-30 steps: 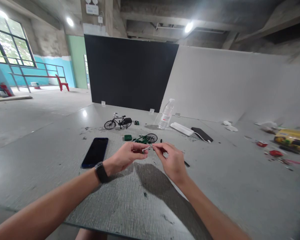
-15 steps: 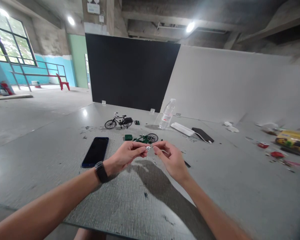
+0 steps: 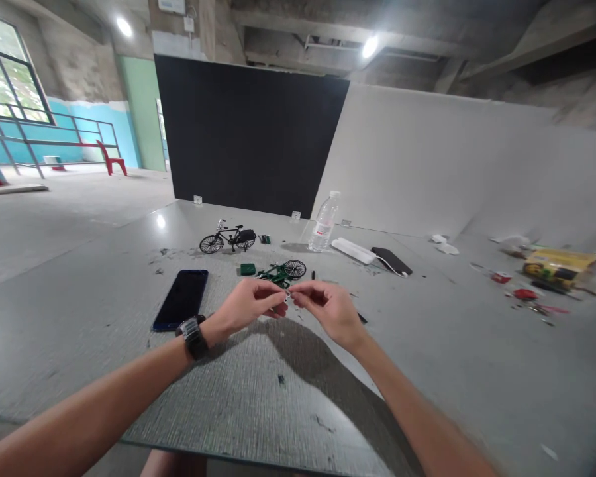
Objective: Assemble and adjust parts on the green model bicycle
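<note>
My left hand (image 3: 246, 305) and my right hand (image 3: 325, 307) meet above the grey table (image 3: 129, 344), fingertips pinched together on a tiny silver metal part (image 3: 285, 297). A dark watch (image 3: 193, 334) sits on my left wrist. Just beyond my fingers lies a partly built green model bicycle (image 3: 282, 271) with one spoked wheel, and a small green block (image 3: 247, 269) beside it. Farther back a finished black model bicycle (image 3: 227, 238) stands upright.
A dark phone (image 3: 179, 308) lies face up left of my hands. A clear water bottle (image 3: 324, 231), a white power strip (image 3: 353, 251) and a black power bank (image 3: 391, 261) sit behind. Yellow packaging (image 3: 556, 265) and red bits lie far right.
My right hand's fingers opened briefly, then pinched back onto the small part held by the left. The view shifted slightly down and right.
</note>
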Available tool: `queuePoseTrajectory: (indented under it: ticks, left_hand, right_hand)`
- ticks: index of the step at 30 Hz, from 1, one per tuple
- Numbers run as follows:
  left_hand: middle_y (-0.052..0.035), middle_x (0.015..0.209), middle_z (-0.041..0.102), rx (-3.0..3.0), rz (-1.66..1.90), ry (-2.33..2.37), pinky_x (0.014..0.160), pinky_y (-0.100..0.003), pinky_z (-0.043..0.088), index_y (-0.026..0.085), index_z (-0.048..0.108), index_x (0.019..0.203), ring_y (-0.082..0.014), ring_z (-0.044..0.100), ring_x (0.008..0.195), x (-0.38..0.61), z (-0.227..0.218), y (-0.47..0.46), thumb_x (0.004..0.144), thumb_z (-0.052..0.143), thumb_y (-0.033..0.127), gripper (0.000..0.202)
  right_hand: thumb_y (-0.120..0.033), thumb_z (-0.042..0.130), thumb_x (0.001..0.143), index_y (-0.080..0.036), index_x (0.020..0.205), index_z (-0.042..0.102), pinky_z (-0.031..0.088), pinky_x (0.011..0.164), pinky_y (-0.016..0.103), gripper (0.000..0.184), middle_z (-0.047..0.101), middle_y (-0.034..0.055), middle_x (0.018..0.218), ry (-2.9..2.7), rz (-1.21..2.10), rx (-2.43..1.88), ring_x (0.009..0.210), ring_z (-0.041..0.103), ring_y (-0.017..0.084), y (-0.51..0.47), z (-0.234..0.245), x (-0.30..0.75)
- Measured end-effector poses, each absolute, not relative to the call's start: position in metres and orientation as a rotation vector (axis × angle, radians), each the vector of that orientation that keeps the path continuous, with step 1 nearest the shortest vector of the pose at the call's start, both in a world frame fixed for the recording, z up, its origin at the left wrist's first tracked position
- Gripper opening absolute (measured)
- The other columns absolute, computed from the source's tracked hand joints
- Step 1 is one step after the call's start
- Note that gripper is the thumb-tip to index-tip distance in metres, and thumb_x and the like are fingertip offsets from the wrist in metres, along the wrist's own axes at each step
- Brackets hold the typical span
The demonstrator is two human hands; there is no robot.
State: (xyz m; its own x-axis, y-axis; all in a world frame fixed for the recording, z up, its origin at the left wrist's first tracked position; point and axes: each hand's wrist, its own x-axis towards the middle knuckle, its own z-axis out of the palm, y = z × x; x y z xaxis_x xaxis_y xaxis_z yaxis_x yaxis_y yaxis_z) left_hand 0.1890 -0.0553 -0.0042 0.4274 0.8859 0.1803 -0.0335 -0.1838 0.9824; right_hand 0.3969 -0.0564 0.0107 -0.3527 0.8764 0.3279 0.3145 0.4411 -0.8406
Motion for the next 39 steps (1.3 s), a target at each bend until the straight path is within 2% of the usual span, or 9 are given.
queuePoseTrajectory:
  ticks: [7,11,14,19,22,26,30,34,39]
  left_hand:
    - [-0.0086,0.083,0.074,1.701,0.916,0.779,0.076,-0.033,0.058,0.013,0.072,0.088,-0.0180,0.071,0.078,0.186,-0.003,-0.053,0.089,0.062,0.033,0.023]
    - [-0.0069,0.075,0.071,1.560,0.920,0.785,0.071,-0.034,0.060,0.013,0.066,0.082,-0.0183,0.071,0.072,0.188,-0.002,-0.055,0.088,0.062,0.034,0.023]
    - [-0.0065,0.074,0.071,1.490,0.948,0.779,0.073,-0.036,0.060,0.013,0.063,0.081,-0.0185,0.071,0.072,0.189,0.000,-0.057,0.087,0.064,0.036,0.024]
    - [-0.0078,0.078,0.072,1.423,0.988,0.819,0.077,-0.038,0.059,0.012,0.065,0.083,-0.0195,0.071,0.077,0.186,0.000,-0.057,0.085,0.067,0.040,0.027]
    - [-0.0086,0.082,0.073,1.379,1.020,0.829,0.079,-0.037,0.059,0.012,0.066,0.084,-0.0194,0.071,0.080,0.184,-0.002,-0.056,0.084,0.068,0.040,0.028]
    - [-0.0088,0.081,0.073,1.332,1.043,0.833,0.081,-0.036,0.059,0.012,0.066,0.080,-0.0192,0.070,0.079,0.184,-0.003,-0.055,0.083,0.070,0.041,0.029]
    - [-0.0081,0.078,0.072,1.299,1.044,0.847,0.076,-0.034,0.059,0.012,0.065,0.079,-0.0191,0.071,0.078,0.186,-0.005,-0.054,0.082,0.071,0.041,0.029]
    - [-0.0080,0.077,0.071,1.283,1.063,0.857,0.074,-0.034,0.058,0.013,0.065,0.079,-0.0190,0.070,0.077,0.187,-0.008,-0.053,0.081,0.073,0.040,0.028]
    - [-0.0088,0.078,0.071,1.277,1.065,0.875,0.075,-0.035,0.058,0.012,0.064,0.078,-0.0197,0.070,0.077,0.186,-0.006,-0.053,0.081,0.072,0.038,0.027]
  right_hand:
    - [-0.042,0.064,0.088,-0.021,0.098,0.073,0.056,0.075,0.035,0.025,0.075,0.0058,0.089,-1.972,0.806,-1.006,0.082,0.069,0.020,-0.058,0.019,0.393]
    - [-0.043,0.056,0.093,-0.020,0.117,0.066,0.054,0.078,0.038,0.035,0.073,0.0096,0.101,-2.053,0.590,-1.165,0.089,0.068,0.022,-0.045,0.034,0.427]
    - [-0.038,0.063,0.086,-0.017,0.100,0.070,0.050,0.070,0.039,0.027,0.073,0.0110,0.087,-2.059,0.245,-1.698,0.077,0.066,0.024,-0.029,0.033,0.469]
    - [-0.035,0.067,0.082,-0.018,0.082,0.070,0.045,0.064,0.033,0.018,0.072,0.0101,0.082,-2.240,0.248,-2.029,0.073,0.064,0.023,-0.016,0.011,0.500]
    - [-0.025,0.059,0.087,-0.018,0.077,0.068,0.043,0.067,0.032,0.015,0.072,0.0108,0.085,-2.257,0.197,-2.024,0.079,0.065,0.023,-0.020,0.010,0.493]
    - [-0.027,0.045,0.096,-0.020,0.097,0.066,0.044,0.068,0.031,0.022,0.070,0.0101,0.094,-2.261,0.284,-1.743,0.079,0.063,0.020,-0.033,0.020,0.470]
    - [-0.023,0.045,0.096,-0.022,0.107,0.066,0.047,0.074,0.032,0.024,0.070,0.0091,0.099,-2.455,0.502,-1.349,0.086,0.064,0.021,-0.043,0.019,0.442]
    - [-0.021,0.043,0.097,-0.022,0.098,0.069,0.047,0.081,0.034,0.026,0.069,0.0083,0.099,-2.537,0.376,-1.297,0.091,0.062,0.021,-0.046,0.012,0.429]
    - [-0.022,0.042,0.098,-0.025,0.115,0.068,0.047,0.080,0.035,0.032,0.069,0.0088,0.107,-2.563,0.304,-1.265,0.094,0.062,0.022,-0.046,0.009,0.430]
